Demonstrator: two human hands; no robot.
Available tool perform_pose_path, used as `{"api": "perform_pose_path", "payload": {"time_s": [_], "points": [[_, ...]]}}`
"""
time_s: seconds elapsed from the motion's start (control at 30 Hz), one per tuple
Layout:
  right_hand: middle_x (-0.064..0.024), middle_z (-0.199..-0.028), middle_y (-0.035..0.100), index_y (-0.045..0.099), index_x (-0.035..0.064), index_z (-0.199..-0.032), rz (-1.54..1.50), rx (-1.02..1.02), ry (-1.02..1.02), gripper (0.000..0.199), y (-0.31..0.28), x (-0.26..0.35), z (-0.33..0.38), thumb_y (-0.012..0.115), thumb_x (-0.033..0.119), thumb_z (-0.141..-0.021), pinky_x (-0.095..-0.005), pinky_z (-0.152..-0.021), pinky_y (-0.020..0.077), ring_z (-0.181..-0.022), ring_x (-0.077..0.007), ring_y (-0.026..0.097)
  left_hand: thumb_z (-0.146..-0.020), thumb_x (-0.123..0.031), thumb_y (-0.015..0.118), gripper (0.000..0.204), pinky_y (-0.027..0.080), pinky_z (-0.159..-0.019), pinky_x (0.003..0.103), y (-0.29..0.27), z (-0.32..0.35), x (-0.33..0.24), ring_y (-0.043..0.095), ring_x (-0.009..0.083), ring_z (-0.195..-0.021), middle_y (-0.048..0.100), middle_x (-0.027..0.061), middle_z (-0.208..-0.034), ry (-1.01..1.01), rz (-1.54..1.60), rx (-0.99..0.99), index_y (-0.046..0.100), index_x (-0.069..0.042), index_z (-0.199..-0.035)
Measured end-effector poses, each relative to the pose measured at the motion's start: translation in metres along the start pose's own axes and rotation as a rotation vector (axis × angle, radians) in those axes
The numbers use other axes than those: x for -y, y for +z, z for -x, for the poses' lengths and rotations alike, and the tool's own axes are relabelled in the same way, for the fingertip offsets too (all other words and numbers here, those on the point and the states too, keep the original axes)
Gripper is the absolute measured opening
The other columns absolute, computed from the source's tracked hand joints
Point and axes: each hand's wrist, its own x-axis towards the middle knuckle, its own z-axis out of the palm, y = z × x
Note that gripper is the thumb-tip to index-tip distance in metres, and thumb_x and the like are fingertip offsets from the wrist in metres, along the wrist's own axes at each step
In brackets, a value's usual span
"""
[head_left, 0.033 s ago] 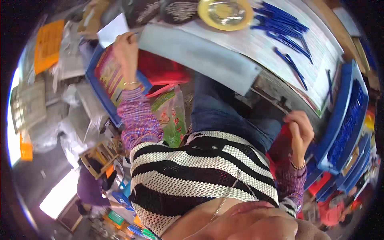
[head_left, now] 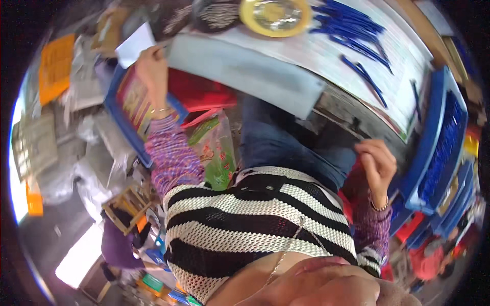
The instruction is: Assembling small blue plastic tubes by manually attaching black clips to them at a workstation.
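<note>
You reach left along the table (head_left: 306,58), your right hand (head_left: 378,162) half-curled near its front edge.
The step in hand seems to be a reach: your left hand (head_left: 153,71) is drawn in narrow over the blue bin (head_left: 131,133), at the left end of the grey panel (head_left: 245,71), just beside the white sheet (head_left: 135,45). I cannot tell whether either hand holds anything small. The blue sticks (head_left: 352,25) lie on the table, apart from both hands. The next move likely calls for keeping those left fingers clear of the panel's edge.
</note>
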Motion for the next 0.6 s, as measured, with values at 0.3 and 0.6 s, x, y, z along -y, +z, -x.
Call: {"api": "perform_pose_path", "payload": {"time_s": [0.3, 0.6], "points": [[-0.0123, -0.085, 0.062, 0.063, -0.0032, -0.083, 0.175, 0.284, -0.565, 0.019, 0.009, -0.005, -0.004, 0.071, 0.004, -0.067, -0.0432, -0.090, 0.0496, -0.080, -0.0255, 0.062, -0.082, -0.004, 0.060, 0.010, 0.045, -0.072, 0.022, -0.053, 0.033, -0.130, 0.059, 0.0090, -0.078, 0.065, 0.0042, -0.086, -0.080, 0.949, 0.373, 0.066, -0.003, -0.090], [-0.0120, -0.082, 0.060, 0.062, -0.0052, -0.081, 0.318, 0.385, -0.729, 0.021, 0.008, -0.008, 0.007, 0.070, 0.007, -0.065, -0.0408, -0.090, 0.0505, -0.079, -0.0233, 0.062, -0.077, 0.005, 0.061, 0.012, 0.047, -0.068, 0.021, -0.072, 0.111, -0.284, 0.059, 0.0082, -0.075, 0.064, 0.0027, -0.082, 0.080, 1.391, 1.236, 0.065, 0.002, -0.087]]}}
